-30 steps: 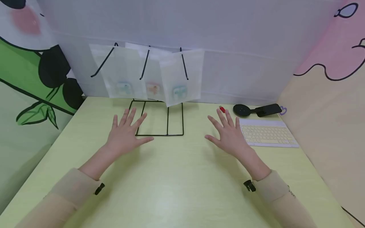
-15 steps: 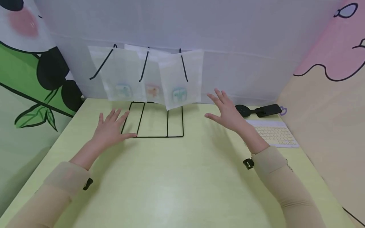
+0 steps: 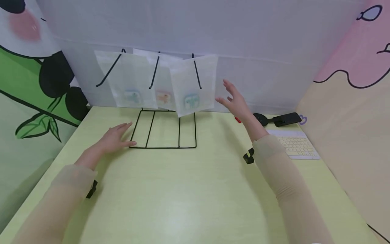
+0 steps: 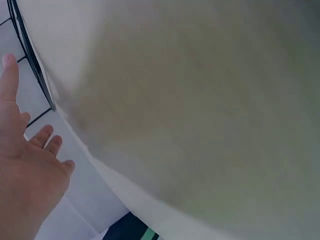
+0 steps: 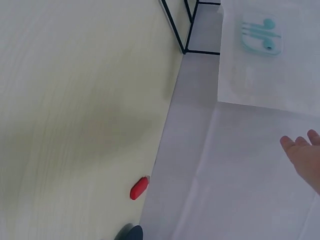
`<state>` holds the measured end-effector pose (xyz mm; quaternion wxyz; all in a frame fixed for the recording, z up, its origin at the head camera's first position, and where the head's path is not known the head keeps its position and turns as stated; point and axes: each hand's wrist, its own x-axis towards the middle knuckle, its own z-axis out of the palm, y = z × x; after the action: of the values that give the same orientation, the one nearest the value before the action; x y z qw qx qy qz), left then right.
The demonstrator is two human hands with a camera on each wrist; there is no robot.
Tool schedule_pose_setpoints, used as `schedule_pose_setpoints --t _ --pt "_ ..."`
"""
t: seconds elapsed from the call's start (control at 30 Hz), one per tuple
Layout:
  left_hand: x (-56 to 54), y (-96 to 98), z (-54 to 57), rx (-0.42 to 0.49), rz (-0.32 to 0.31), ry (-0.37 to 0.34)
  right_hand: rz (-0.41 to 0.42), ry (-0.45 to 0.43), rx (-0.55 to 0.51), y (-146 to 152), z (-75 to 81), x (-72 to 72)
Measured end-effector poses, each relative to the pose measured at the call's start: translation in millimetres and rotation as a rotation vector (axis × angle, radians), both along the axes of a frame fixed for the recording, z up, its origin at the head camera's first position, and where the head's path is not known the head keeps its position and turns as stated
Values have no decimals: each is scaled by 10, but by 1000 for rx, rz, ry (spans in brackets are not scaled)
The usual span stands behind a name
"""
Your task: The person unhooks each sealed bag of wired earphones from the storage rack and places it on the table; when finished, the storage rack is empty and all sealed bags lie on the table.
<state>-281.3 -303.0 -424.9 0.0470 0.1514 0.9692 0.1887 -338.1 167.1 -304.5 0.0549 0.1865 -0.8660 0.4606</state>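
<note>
A black wire display rack [image 3: 163,148] stands at the back of the table, with its base frame flat on the tabletop. Three translucent white bags hang from its prongs: a left bag [image 3: 117,74], a middle bag [image 3: 164,79] and a right bag [image 3: 202,73]. Through the right bag shows a case of teal earphones [image 5: 262,34]. My left hand [image 3: 114,139] is by the base's front left corner, thumb and fingers extended; whether it touches the wire I cannot tell. To the right of the right bag, my right hand [image 3: 238,104] is raised with loose fingers, apart from it and holding nothing.
A white keyboard [image 3: 297,145] lies at the right side of the table. Behind it is a black paddle-shaped item [image 3: 286,119], near a purple heart-shaped loop [image 3: 303,119]. A small red object [image 5: 139,188] lies near the back edge. A pale cloth wall [image 3: 259,34] rises behind.
My left hand has moved left to the base's corner. My right hand has moved forward and up, closer to the right bag's level. The bags hang in place.
</note>
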Motion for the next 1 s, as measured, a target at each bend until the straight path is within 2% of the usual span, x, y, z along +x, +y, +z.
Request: schedule_pose_setpoints --t 0.17,0.37,0.67,0.77,1.0 --pt "-124 -78 -38 37 -54 -60 -1 -23 -144 -131 126 30" --pt "-182 -123 -82 84 -70 -103 10 -9 -232 -181 94 -138" --pt "-180 -183 -105 88 -96 -120 23 -79 -237 -238 53 -265" --pt "-173 -183 -102 93 -103 -127 25 -79 -285 -249 29 -307" --pt "-161 -163 -92 99 -106 -136 -56 -50 -458 -256 -83 -436"
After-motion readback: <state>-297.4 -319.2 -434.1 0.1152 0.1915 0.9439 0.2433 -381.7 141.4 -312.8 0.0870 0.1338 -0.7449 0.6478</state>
